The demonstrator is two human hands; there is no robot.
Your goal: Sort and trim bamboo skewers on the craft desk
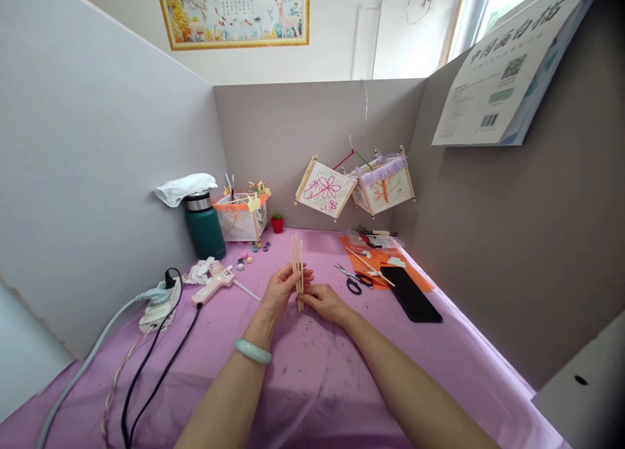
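Several thin wooden sticks (297, 260) stand upright in a small bundle between my hands, above the middle of the table. My left hand (286, 287) is closed round the bundle's middle, thumb in front and fingertips behind. Lower down, my right hand (323, 302) pinches the bundle near its bottom end. The sticks' tops are at slightly uneven heights and fan apart a little. Black-handled scissors (355, 284) lie just right of my hands. A pink glue gun (215, 287) rests on the left, its nozzle toward a white glue stick (247, 290).
A green bottle (205, 231), paper lantern box (243, 221) and small red pot (277, 224) stand at the back left. Paper lanterns (383, 187) hang at the back right. A black phone (411, 294) lies by an orange sheet (420, 278). Cords run from a power strip (160, 309).
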